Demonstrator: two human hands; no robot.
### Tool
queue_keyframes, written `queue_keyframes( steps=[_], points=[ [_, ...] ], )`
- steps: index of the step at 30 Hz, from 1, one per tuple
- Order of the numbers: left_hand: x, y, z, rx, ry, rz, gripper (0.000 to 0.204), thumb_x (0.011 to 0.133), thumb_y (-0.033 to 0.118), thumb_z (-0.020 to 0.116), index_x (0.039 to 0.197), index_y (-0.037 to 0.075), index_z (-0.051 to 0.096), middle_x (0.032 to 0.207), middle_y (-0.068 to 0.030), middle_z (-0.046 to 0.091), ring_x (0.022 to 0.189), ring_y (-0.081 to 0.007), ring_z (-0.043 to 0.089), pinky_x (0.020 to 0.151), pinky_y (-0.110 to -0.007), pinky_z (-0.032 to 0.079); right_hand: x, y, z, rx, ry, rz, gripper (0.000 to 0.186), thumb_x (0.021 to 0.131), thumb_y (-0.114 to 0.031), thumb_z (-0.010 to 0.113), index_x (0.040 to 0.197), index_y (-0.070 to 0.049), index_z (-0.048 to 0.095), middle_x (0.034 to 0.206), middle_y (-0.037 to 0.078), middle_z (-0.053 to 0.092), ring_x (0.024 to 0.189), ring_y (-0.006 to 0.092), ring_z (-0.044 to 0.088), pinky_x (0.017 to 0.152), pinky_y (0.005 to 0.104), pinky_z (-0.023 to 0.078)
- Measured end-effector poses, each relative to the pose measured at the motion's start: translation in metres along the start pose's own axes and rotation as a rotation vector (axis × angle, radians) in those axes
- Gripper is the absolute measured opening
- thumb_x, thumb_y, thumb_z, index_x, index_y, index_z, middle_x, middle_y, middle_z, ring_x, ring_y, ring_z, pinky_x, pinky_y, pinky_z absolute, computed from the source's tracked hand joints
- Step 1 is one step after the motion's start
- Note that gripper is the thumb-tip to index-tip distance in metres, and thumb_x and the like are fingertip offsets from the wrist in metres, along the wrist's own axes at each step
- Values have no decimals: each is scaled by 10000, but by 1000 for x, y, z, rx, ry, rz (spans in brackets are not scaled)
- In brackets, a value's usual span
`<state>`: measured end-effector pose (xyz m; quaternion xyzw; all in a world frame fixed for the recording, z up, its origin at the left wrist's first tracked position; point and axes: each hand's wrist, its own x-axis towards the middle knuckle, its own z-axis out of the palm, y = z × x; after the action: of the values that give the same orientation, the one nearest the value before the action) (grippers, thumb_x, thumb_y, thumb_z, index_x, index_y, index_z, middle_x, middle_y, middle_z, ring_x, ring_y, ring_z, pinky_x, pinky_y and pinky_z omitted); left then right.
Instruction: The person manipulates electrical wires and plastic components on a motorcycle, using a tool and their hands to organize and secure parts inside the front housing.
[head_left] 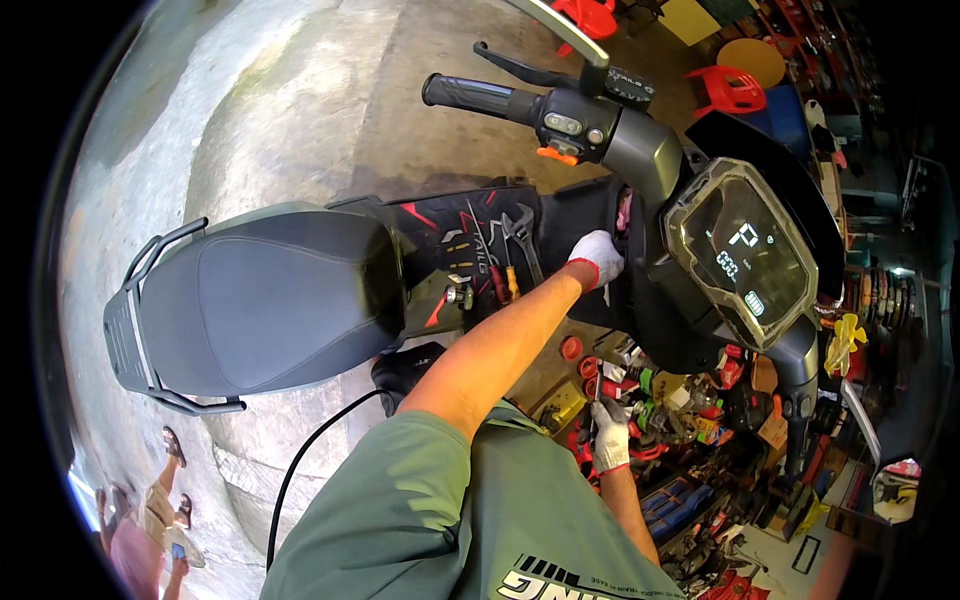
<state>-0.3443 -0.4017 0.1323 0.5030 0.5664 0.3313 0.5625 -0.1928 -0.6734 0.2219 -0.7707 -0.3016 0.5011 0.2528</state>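
Note:
My left hand (596, 258), in a white glove with a red cuff, reaches to the scooter's black front panel (618, 305) below the handlebar; its fingertips are hidden. On the footboard (420, 230) beside it lie a large adjustable wrench (522, 240), a red screwdriver (498, 285) and an orange-handled screwdriver (513, 283). Keys (458, 296) hang near the seat's front edge. My right hand (610, 435), also gloved, is low on the right, closed round a slim metal tool (599, 385), whose type I cannot make out.
The seat (260, 300), handlebar display (738, 255) and a black cable (300, 450) surround me. Piled tools and parts (690, 420) crowd the lower right; red plastic chairs (728, 90) stand at the back. Another person (150, 535) in sandals is at lower left.

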Motion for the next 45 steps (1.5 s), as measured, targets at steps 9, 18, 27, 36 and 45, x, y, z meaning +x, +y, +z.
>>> queue_keyframes(
  steps=[9, 18, 27, 36, 45],
  points=[
    [1, 4, -10, 49, -57, 20, 382, 817, 321, 674, 975, -26, 701, 960, -283, 688, 964, -436, 654, 837, -457, 520, 1, -17, 12, -46, 1, 18, 202, 984, -174, 530, 1075, -1, 584, 708, 66, 605, 461, 147, 530, 432, 272, 440],
    [-12, 7, -10, 77, -58, 58, 285, 823, 235, 637, 973, 9, 727, 1002, -257, 700, 991, -416, 664, 875, -465, 534, 14, -26, 15, -1, -47, 9, 193, 981, -176, 539, 1063, -6, 581, 705, 67, 598, 476, 145, 529, 440, 278, 438],
    [26, -34, 22, 91, -31, 235, 315, 826, 255, 657, 988, -8, 720, 979, -271, 699, 973, -425, 667, 850, -464, 530, 13, -26, 18, -41, -28, 15, 167, 990, -181, 537, 983, -19, 579, 651, 40, 580, 452, 123, 500, 434, 264, 393],
    [32, -57, 33, 205, 24, 367, 354, 897, 321, 595, 964, -5, 716, 1029, -271, 690, 1018, -430, 647, 898, -477, 515, 16, -21, 16, 45, -17, 5, 169, 975, -125, 567, 1074, 7, 604, 755, 22, 604, 560, 108, 550, 444, 249, 443],
    [71, -89, 70, -174, 21, 209, 203, 796, 201, 632, 870, 67, 765, 899, -225, 706, 901, -390, 680, 816, -454, 536, 16, -13, 14, 55, -37, 74, 177, 976, -173, 561, 1042, -14, 598, 715, 27, 590, 518, 120, 538, 463, 261, 435]
  ],
)
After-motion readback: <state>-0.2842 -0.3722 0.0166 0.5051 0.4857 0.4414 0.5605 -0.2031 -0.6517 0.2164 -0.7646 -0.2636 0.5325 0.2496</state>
